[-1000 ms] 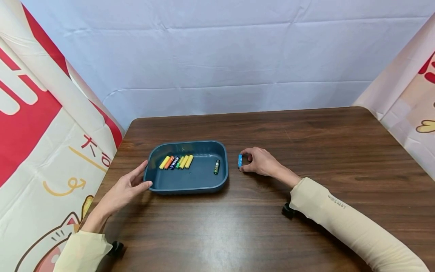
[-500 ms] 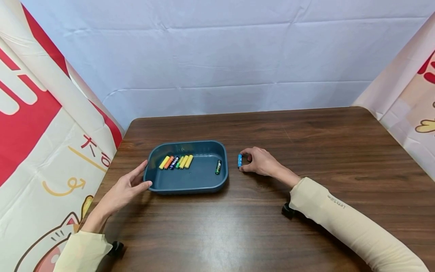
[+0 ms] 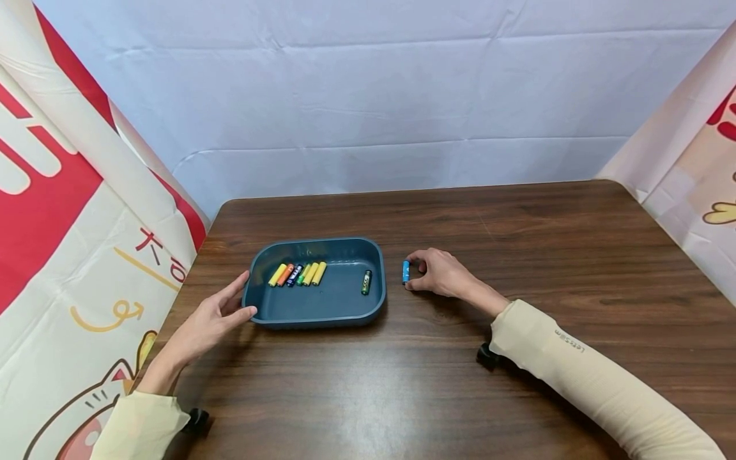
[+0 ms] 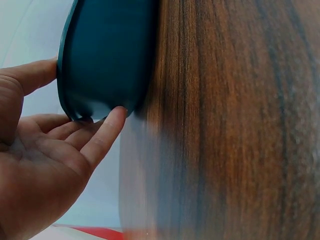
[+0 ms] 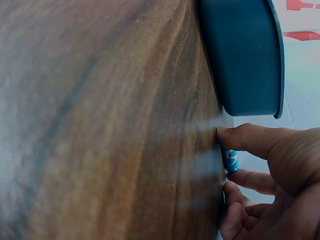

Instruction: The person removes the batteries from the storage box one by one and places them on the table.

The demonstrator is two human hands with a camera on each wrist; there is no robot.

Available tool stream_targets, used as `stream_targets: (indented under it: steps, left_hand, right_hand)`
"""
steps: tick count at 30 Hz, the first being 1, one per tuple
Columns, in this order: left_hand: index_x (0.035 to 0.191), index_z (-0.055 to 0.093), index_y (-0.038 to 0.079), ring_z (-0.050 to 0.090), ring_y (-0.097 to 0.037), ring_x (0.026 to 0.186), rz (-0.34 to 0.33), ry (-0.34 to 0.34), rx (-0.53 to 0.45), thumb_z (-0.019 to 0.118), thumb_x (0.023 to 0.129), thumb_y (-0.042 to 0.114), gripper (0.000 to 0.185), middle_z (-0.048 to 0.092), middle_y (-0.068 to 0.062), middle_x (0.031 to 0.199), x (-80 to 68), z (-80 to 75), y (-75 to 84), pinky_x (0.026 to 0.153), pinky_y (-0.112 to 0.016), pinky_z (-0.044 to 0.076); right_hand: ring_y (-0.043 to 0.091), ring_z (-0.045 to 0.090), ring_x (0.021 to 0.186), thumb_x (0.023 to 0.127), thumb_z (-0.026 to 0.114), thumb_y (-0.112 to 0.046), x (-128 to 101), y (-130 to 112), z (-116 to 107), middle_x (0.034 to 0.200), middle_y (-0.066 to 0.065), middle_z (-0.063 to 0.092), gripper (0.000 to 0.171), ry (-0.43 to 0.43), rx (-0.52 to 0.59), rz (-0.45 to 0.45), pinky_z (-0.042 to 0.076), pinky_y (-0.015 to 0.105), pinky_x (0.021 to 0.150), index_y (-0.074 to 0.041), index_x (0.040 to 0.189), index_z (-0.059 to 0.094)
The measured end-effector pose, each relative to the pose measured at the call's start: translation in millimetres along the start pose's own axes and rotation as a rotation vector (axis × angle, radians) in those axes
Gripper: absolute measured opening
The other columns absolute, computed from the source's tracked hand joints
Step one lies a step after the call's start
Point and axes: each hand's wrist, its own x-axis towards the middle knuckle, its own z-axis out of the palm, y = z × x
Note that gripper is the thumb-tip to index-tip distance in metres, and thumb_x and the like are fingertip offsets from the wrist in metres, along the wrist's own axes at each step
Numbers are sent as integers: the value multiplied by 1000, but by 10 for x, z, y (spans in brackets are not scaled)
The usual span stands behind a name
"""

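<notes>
In the head view a dark blue-green plastic tray [image 3: 319, 319] sits on the table, left of centre. My left hand [image 3: 201, 322] rests against the tray's left end; in the left wrist view its thumb [image 4: 40, 75] meets the rim and its fairly straight fingers lie along the end wall. Just right of the tray, my right hand [image 3: 439, 273] pinches a blue battery [image 3: 406, 273] by its two ends, thumb near and finger far. The battery lies at tabletop level, partly covered by fingers in the right wrist view.
Inside the tray, a row of yellow, orange, dark blue and green batteries [image 3: 296, 275] lies at the left. One dark green battery [image 3: 366, 282] lies apart near the right wall. The brown wooden table [image 3: 356, 390] is bordered by a white cloth [image 3: 368, 96] and printed sheets.
The lone dark green battery rolls slightly to the right in the tray, then back to the left. Both hands and the blue battery stay in place.
</notes>
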Motion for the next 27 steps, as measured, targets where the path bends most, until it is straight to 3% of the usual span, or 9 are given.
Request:
stream_targets:
  steps: [19,27]
  left_hand:
    - [167,14,13,36,-50,144,-9,23,17,62,106,27,79,20,-24,167,-8,22,19,101,-51,45]
    - [167,11,10,55,-49,129,-36,25,-160,57,106,7,76,22,-32,164,2,105,105,88,-46,58]
  right_hand:
    - [23,52,82,87,84,-24,-8,-1,-4,95,10,59,58,2,10,-2,44,38,74,3,134,63]
    - [24,52,82,86,84,-23,-13,6,-6,95,11,60,57,4,9,-8,45,39,74,3,133,63]
